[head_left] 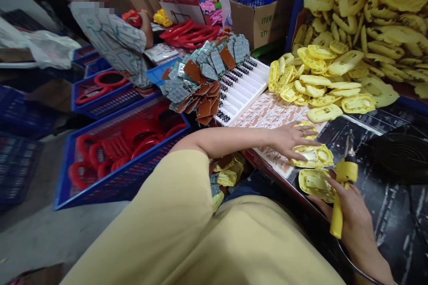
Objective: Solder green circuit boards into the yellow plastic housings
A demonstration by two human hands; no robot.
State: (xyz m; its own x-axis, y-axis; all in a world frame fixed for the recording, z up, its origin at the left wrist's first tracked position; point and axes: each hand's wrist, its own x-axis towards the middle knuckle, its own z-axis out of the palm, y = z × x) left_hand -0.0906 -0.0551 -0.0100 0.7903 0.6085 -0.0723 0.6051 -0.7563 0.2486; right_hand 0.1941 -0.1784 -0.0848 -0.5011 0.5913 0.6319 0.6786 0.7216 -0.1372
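My left hand [289, 141] lies with fingers spread over two yellow plastic shells. One yellow shell [317, 156] is under its fingertips, and another shell [309, 128] shows just beyond them. In my right hand [354, 213] is a yellow corded pistol-grip tool [346, 171], its metal tip pointing up and away from me. The fingers of that same hand reach to a nearer yellow half shell [314, 183] at the table edge, which lies with its hollow side up. Whether they grip this shell or only touch it I cannot tell.
Loose yellow shells [329, 71] are heaped behind my hands, below a larger pile. A white foam tray [250, 84] carries wired circuit boards [203, 71]. Blue baskets [123, 156] of red parts stand left, near a person [113, 40]. A black round object [397, 156] sits right.
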